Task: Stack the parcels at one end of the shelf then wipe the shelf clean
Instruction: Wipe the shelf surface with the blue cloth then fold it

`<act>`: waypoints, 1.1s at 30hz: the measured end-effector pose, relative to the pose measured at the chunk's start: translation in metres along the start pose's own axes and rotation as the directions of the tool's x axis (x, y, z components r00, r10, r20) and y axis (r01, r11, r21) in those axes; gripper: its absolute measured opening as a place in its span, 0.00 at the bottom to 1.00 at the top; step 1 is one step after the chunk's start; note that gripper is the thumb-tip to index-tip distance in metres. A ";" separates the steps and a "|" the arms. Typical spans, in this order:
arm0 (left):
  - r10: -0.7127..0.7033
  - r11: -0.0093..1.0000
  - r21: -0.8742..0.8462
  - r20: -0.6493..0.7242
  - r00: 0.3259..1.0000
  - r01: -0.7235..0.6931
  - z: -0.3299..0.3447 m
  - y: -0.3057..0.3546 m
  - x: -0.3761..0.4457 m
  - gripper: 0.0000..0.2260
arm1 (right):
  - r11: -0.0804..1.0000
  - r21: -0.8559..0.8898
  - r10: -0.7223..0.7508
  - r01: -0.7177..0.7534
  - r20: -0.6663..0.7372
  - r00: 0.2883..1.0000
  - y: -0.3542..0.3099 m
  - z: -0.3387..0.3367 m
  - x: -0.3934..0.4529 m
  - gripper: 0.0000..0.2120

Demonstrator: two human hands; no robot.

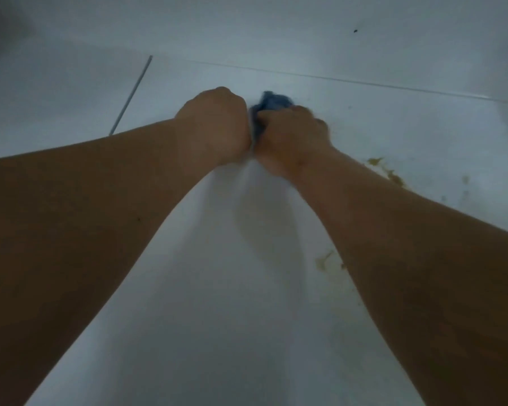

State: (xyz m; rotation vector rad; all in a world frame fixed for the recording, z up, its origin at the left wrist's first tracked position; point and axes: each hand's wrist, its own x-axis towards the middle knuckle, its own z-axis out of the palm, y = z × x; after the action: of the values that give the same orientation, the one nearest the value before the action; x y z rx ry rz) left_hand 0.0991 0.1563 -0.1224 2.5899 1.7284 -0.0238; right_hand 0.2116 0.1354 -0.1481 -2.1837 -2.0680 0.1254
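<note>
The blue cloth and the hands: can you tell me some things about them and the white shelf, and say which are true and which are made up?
1. The right hand grips a blue cloth. True.
2. The cloth is bright red. False: it is blue.
3. The left hand is far from the right hand. False: the two hands are side by side, almost touching.
4. There are yellowish stains on the white shelf, beside the right arm. True.
5. A parcel sits between the arms. False: only bare shelf shows there.
6. The left hand's fingers are curled into a fist. True, though whether it also holds the cloth cannot be seen.
</note>
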 end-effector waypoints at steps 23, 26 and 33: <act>0.067 0.997 0.032 -0.073 0.995 -0.065 -0.012 -0.023 0.073 0.15 | 0.993 0.054 -0.109 0.107 0.039 0.993 0.050 -0.011 0.063 0.19; 0.074 0.997 -0.002 -0.084 0.994 -0.074 -0.005 -0.023 0.084 0.12 | 0.989 0.011 0.151 -0.151 0.023 0.988 0.065 -0.011 0.077 0.21; 0.065 0.993 0.097 -0.020 0.998 -0.063 -0.007 -0.028 0.107 0.09 | 0.983 0.090 -0.164 0.160 0.048 0.985 0.008 0.003 0.098 0.23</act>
State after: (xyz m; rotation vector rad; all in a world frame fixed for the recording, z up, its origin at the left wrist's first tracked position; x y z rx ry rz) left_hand 0.1145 0.2655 -0.1186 2.7229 1.6918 -0.0774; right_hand 0.2246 0.2330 -0.1496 -1.9753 -2.2161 0.2547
